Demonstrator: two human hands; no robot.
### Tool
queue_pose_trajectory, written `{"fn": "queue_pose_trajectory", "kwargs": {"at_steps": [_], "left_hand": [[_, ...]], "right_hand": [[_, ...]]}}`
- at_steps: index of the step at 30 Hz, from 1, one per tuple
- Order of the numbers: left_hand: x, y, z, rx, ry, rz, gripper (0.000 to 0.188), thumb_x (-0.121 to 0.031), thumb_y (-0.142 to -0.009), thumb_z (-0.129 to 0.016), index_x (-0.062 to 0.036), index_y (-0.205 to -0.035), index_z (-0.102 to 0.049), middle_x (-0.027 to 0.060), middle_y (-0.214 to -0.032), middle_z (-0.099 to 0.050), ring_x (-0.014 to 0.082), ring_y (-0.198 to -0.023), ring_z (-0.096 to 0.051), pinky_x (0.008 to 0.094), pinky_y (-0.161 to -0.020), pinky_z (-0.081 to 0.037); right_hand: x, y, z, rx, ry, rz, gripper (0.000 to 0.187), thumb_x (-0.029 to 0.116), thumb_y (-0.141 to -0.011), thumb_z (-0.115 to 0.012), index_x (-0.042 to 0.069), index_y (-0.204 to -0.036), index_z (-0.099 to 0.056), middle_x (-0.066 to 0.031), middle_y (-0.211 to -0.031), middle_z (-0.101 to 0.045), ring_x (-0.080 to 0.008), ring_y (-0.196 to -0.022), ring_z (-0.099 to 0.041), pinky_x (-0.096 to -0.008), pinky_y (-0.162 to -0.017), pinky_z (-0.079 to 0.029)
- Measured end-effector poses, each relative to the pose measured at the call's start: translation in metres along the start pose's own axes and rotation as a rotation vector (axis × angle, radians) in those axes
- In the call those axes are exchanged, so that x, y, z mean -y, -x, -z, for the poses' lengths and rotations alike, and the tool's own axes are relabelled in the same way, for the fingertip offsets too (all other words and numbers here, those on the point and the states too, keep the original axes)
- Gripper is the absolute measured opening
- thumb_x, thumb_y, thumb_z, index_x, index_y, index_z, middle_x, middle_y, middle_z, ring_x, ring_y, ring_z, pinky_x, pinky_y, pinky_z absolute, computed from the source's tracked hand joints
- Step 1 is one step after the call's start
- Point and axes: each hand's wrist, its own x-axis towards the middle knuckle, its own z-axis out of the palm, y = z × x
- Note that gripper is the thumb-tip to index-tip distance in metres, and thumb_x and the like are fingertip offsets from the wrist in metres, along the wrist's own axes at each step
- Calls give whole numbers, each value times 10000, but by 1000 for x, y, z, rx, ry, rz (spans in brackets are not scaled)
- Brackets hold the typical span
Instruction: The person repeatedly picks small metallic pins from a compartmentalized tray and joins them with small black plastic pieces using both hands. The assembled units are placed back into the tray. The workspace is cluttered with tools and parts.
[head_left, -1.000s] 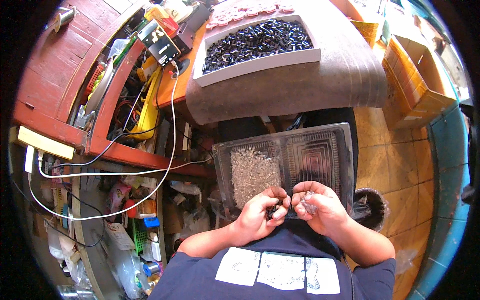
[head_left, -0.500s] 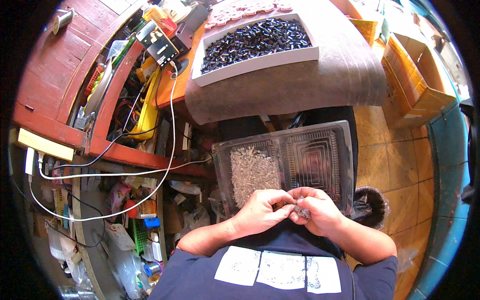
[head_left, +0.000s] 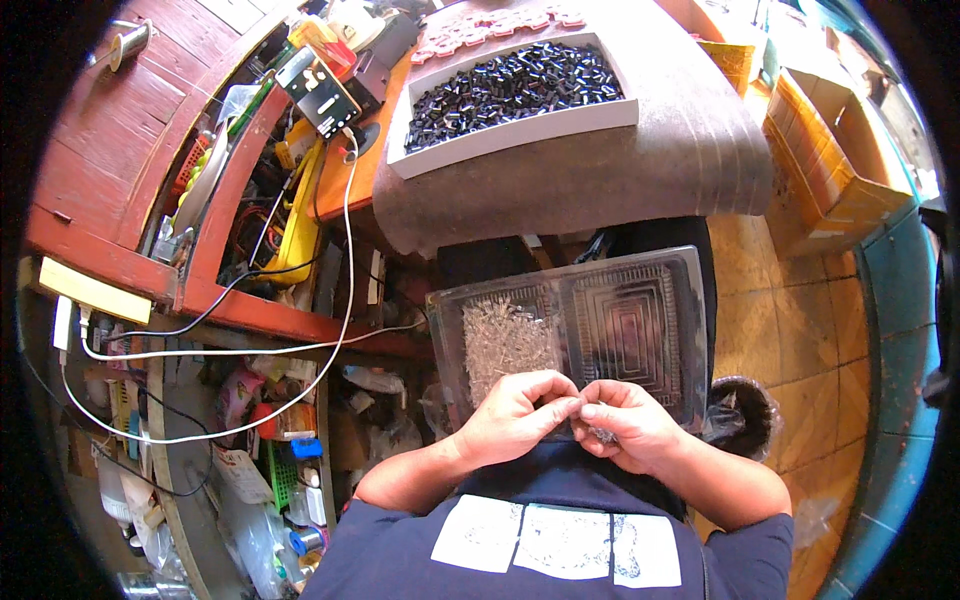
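My left hand [head_left: 518, 412] and my right hand [head_left: 632, 424] meet fingertip to fingertip in front of my shirt. The left thumb and index finger are pinched; whatever they hold is too small to make out. Curled fingers of the right hand hold a clump of small greyish pieces [head_left: 603, 434], partly hidden in the palm. Just beyond the hands, an opened clear plastic clamshell tray [head_left: 566, 345] rests across my lap. Its left half holds a heap of small clear and metallic pieces [head_left: 508, 350]; its right half shows bare ribbed plastic.
On the covered table ahead, a shallow white box [head_left: 520, 133] holds many small black cylindrical parts [head_left: 515, 90]. A phone [head_left: 318, 92] stands left of it, with a white cable [head_left: 345, 270] looping down. Cardboard boxes [head_left: 825, 170] and a bin [head_left: 745, 415] stand right; cluttered shelves are left.
Both hands have shifted slightly, and their fingertips now meet higher. The right hand has turned, so its clump of pieces shows less. The tray and boxes stay put.
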Motion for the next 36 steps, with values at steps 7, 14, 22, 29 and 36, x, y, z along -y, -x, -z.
{"fn": "queue_pose_trajectory", "kwargs": {"at_steps": [7, 14, 22, 29, 36], "left_hand": [[25, -2, 3, 75, 1089, 225, 181, -53, -874, -470, 8, -1024, -551, 120, -872, -605, 103, -532, -465, 188, -414, -339], [22, 5, -1, -32, 1083, 293, 212, -13, -880, -460, 13, -1081, -523, 134, -905, -610, 95, -549, -469, 177, -429, -350], [27, 5, -5, 31, 1297, 309, 208, -45, -895, -471, -2, -1091, -529, 126, -963, -602, 77, -575, -474, 163, -435, -369], [24, 5, -8, -8, 1300, 320, 228, -43, -896, -463, 4, -1111, -523, 134, -985, -607, 94, -610, -497, 178, -450, -395], [24, 9, -9, 11, 1164, 242, 230, -149, -945, -458, 0, -1098, -543, 118, -857, -622, 111, -513, -482, 185, -436, -361]], "right_hand": [[1, 0, -1, 6, -51, 110, 84, 42, -815, -634, 11, -848, -563, -69, -735, -555, -103, -545, -457, -191, -445, -316], [6, 2, 4, -33, -29, 190, 97, 38, -812, -635, 8, -839, -548, -108, -745, -596, -120, -543, -499, -183, -438, -342], [4, 2, 5, -45, -24, 272, 73, 14, -823, -610, 14, -851, -542, -113, -755, -603, -127, -558, -524, -188, -447, -353], [3, 1, 7, -100, -19, 294, 56, 64, -852, -584, 20, -853, -548, -113, -750, -613, -144, -554, -548, -196, -443, -375], [4, 1, 7, -130, -20, 294, 54, 75, -857, -578, 26, -854, -557, -100, -728, -605, -139, -521, -532, -203, -428, -374]]}}
